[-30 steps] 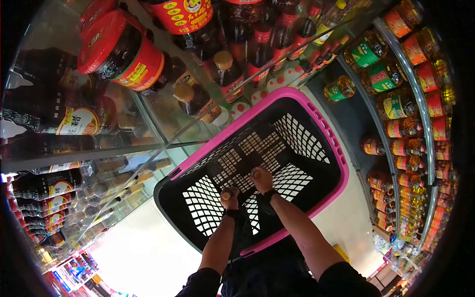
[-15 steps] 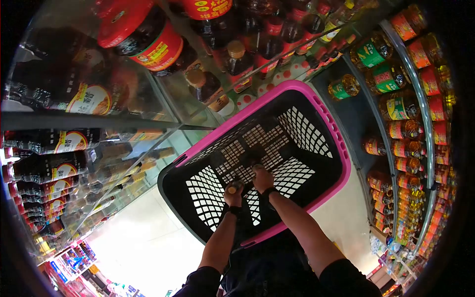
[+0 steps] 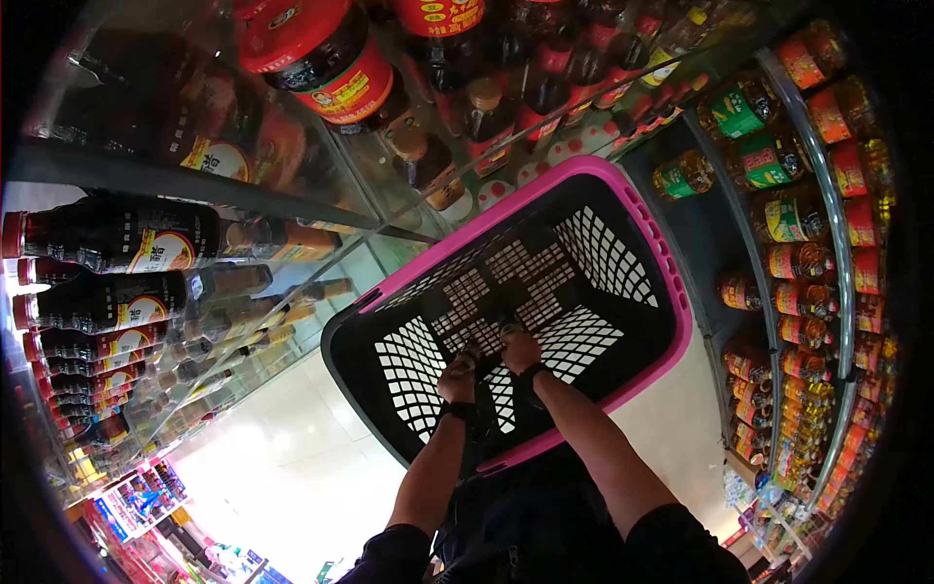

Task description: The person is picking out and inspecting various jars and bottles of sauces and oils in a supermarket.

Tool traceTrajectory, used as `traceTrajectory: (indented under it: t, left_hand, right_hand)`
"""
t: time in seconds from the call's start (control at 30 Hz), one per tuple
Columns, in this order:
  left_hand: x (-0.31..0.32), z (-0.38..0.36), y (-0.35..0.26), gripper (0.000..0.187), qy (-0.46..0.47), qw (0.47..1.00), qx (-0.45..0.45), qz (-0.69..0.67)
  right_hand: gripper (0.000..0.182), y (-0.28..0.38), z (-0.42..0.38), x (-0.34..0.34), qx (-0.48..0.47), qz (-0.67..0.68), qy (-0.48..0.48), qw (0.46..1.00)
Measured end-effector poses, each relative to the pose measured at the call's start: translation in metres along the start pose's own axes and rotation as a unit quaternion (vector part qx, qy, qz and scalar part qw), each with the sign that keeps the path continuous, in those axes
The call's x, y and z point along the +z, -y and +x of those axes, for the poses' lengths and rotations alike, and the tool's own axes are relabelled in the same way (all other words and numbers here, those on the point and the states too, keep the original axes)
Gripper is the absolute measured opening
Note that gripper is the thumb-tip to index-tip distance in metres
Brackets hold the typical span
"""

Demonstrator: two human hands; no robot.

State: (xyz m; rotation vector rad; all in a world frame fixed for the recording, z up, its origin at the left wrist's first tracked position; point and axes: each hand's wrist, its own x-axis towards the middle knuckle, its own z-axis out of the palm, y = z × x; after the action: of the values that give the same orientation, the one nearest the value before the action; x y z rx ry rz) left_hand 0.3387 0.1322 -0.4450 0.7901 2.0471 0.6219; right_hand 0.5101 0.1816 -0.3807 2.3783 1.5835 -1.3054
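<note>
Both hands — left hand [image 3: 456, 382], right hand [image 3: 521, 351] — grip closed on bottles inside the pink-rimmed basket [image 3: 623, 200].

Both hands, left hand [image 3: 455, 382] and right hand [image 3: 522, 350], grip small bottles inside the pink-rimmed basket [image 3: 671, 292] between stocked shelves [image 3: 778, 224].

1. The shopping basket [image 3: 545, 292] is black with a bright pink rim.
2. Its sides and bottom are full of little square holes, like a net.
3. Nothing can be seen lying in it.
4. It is tipped a bit, with its open top facing up at the camera.
5. It hangs in the store aisle, close to the glass bottle shelves, and the pale floor shows under it.
</note>
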Motion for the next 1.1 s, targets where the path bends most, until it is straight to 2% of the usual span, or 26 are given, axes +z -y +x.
traceTrajectory:
  t: [0.03,0.07,0.1,0.17,0.2,0.33,0.4,0.47,0.5,0.53,0.6,0.63,0.67,0.77,0.8,0.83,0.9,0.93,0.97,1.03,1.07,1.1]
  left_hand:
    - [-0.006,-0.007,-0.012,0.029,0.001,1.000,-0.030,-0.002]
    - [-0.021,-0.026,-0.060,0.033,0.011,0.997,-0.053,0.048]
    - [-0.028,-0.029,-0.062,0.033,0.010,0.997,-0.054,0.049]
    - [-0.042,-0.032,-0.066,0.034,0.022,0.986,-0.030,0.164]
    - [-0.033,-0.014,-0.008,0.030,0.022,0.999,-0.044,-0.006]
    - [-0.039,-0.021,-0.029,0.027,0.056,0.998,-0.036,-0.019]
    - [-0.041,-0.022,-0.036,0.024,0.020,0.961,-0.218,-0.166]
    - [-0.046,-0.020,-0.039,0.023,0.022,0.967,-0.219,-0.127]
    - [-0.049,-0.019,-0.039,0.021,0.026,0.971,-0.220,-0.088]
    - [-0.049,-0.009,-0.002,0.020,0.075,0.995,0.022,0.070]
    - [-0.051,-0.003,0.009,0.021,0.075,0.992,0.006,0.099]
    - [-0.054,-0.002,0.007,0.022,0.077,0.989,-0.009,0.129]
    - [-0.056,-0.002,0.005,0.024,0.099,0.970,-0.047,0.218]
    - [-0.060,-0.003,0.018,0.027,0.082,0.972,-0.030,0.217]
    - [-0.061,-0.002,0.017,0.030,0.098,0.954,-0.008,0.282]
    - [-0.060,-0.004,0.017,0.030,0.097,0.955,-0.009,0.282]
    - [-0.056,-0.012,0.018,0.033,0.040,0.984,-0.164,0.063]
    - [-0.058,-0.011,0.020,0.033,0.087,0.974,-0.080,0.194]
    - [-0.058,-0.012,0.021,0.033,0.086,0.974,-0.080,0.194]
    - [-0.056,-0.008,0.042,0.031,0.112,0.989,0.030,0.088]
    - [-0.056,-0.005,0.046,0.031,0.111,0.989,0.030,0.088]
    - [-0.056,-0.003,0.043,0.030,0.132,0.954,0.111,0.244]
  right_hand:
    - [0.027,0.004,-0.004,-0.006,0.001,0.016,0.024,1.000]
    - [0.028,0.008,-0.006,-0.008,0.003,0.033,0.048,0.998]
    - [0.028,0.009,-0.007,-0.003,0.002,0.033,0.050,0.998]
    - [0.028,0.013,-0.011,0.011,0.038,0.038,0.084,0.995]
    - [0.028,0.014,-0.011,0.019,0.038,0.037,0.084,0.995]
    - [0.026,0.020,-0.016,0.040,0.001,0.026,0.069,0.997]
    - [0.026,0.025,-0.019,0.038,-0.009,0.012,0.069,0.998]
    - [0.021,0.031,-0.023,0.031,-0.024,0.010,0.159,0.987]
    - [0.021,0.034,-0.026,0.029,-0.026,0.009,0.160,0.987]
    - [0.021,0.038,-0.028,0.027,-0.041,-0.004,0.160,0.986]
    - [0.020,0.039,-0.030,0.032,-0.056,-0.018,0.161,0.985]
    - [0.022,0.038,-0.031,0.038,-0.045,-0.009,0.132,0.990]
    - [0.025,0.038,-0.031,0.045,-0.034,-0.001,0.103,0.994]
    - [0.024,0.033,-0.028,0.055,-0.065,-0.029,0.100,0.992]
    - [0.024,0.035,-0.029,0.052,-0.065,-0.029,0.101,0.992]
    - [0.023,0.036,-0.030,0.049,-0.066,-0.023,0.117,0.991]
    - [0.022,0.041,-0.034,0.043,-0.068,-0.017,0.133,0.989]
    - [0.022,0.044,-0.037,0.039,-0.073,-0.024,0.138,0.987]
    - [0.022,0.048,-0.039,0.035,-0.078,-0.031,0.143,0.986]
    - [0.022,0.047,-0.039,0.046,-0.083,-0.032,0.139,0.986]
    - [0.022,0.045,-0.039,0.052,-0.087,-0.034,0.136,0.986]
    - [0.022,0.048,-0.041,0.049,-0.088,-0.034,0.136,0.986]
